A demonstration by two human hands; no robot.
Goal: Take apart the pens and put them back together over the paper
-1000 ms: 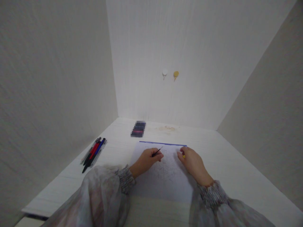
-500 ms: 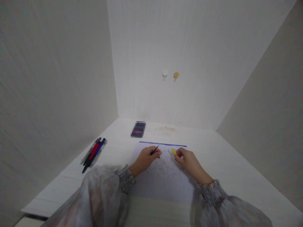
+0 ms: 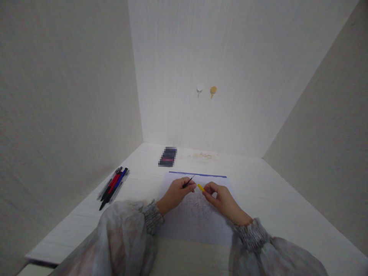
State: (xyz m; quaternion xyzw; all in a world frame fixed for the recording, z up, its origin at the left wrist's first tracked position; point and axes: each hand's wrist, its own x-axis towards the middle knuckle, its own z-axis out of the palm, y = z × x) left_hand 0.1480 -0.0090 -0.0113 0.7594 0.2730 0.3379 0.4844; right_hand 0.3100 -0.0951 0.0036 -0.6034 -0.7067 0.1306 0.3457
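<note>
So I've got this small bright yellow stick-like piece (image 3: 201, 188) over the far part of the paper, pinched between the thumb and fingers of my right hand (image 3: 221, 197). Its free end points left and sits really close to my left fingertips, can't tell if they touch. My left hand (image 3: 176, 193) is closed around a thin dark stick with a pale tip (image 3: 188, 181), which slants up to the far right.

Under both hands there's a white sheet of paper with a blue strip along its far edge (image 3: 195, 228), covered in faint greyish marks I can't read. My loose sheer grey sleeves (image 3: 123, 230) are gathered at the wrists.

Over on the left there's a pile of red, blue, black and clear pens (image 3: 113, 188) on the white wood-grain table (image 3: 287, 203). Beyond the paper, a dark pixelated rectangle (image 3: 167, 157) lies far left, with light brown crumbs (image 3: 204, 155) to its right. One round white hook (image 3: 199, 88) and one round mustard-yellow hook (image 3: 213, 89) are on the pale far wall (image 3: 178, 53).
</note>
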